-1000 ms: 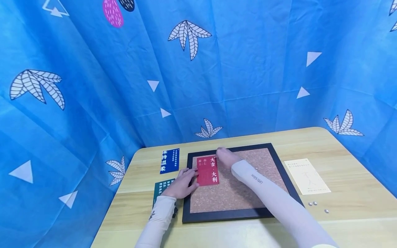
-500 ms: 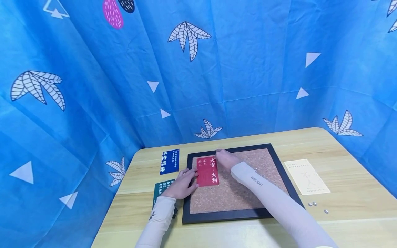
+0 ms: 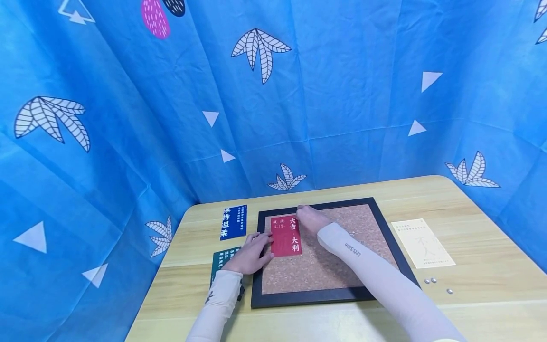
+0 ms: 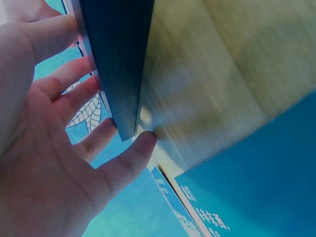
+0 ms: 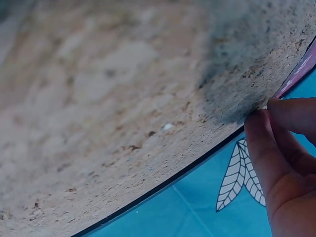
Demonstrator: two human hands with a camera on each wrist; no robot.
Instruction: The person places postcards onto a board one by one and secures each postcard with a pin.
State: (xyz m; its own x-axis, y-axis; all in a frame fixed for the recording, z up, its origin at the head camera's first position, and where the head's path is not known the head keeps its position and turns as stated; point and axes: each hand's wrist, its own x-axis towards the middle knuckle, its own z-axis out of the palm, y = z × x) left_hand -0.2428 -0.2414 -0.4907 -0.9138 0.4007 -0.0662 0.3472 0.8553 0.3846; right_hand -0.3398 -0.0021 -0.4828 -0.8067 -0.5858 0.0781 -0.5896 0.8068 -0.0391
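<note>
A red card [image 3: 284, 242] with white characters lies on the upper left of a black-framed corkboard [image 3: 316, 273]. My left hand [image 3: 249, 254] reaches over the frame's left side, its spread fingertips resting on the card's left edge. At the card's top right corner is my right hand [image 3: 314, 219]. In the right wrist view its thumb and finger pinch a tiny pale thing, seemingly a thumbtack [image 5: 264, 105], against the cork; most of it is hidden. Below my left hand, a green card [image 3: 219, 261] is partly covered by the wrist.
A blue card [image 3: 234, 222] lies left of the board, a cream card [image 3: 423, 242] to its right. Several silver thumbtacks [image 3: 433, 280] sit below the cream card. Small shiny bits [image 3: 352, 233] show on the cork beside the right sleeve. A blue curtain [image 3: 342, 118] hangs behind the table.
</note>
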